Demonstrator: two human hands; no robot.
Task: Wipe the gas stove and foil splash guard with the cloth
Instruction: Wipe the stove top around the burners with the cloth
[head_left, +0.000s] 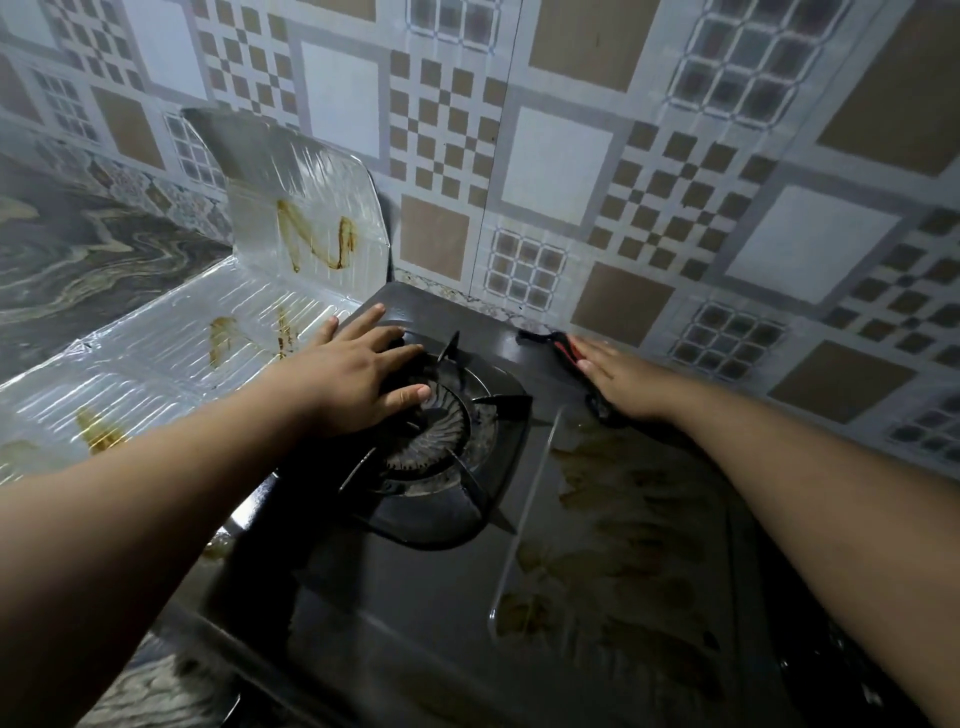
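Left hand (358, 371) flat, fingers spread, grasping nothing, on burner grate (457, 415). Right hand (626, 382) flat, pressing dark cloth (561, 345) onto gas stove (415, 597) back right corner. Stained foil splash guard (249, 312) left; tiled wall (571, 156) behind.

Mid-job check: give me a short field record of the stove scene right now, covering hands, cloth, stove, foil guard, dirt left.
left hand: flat, fingers spread, resting on the burner grate
right hand: flat, pressing the cloth onto the stove's far right edge, near the tiled wall
cloth: dark with a red strip, mostly hidden under the hand
gas stove: black, brown smears on the right panel
foil splash guard: left of stove, bent, brown streaks unwiped
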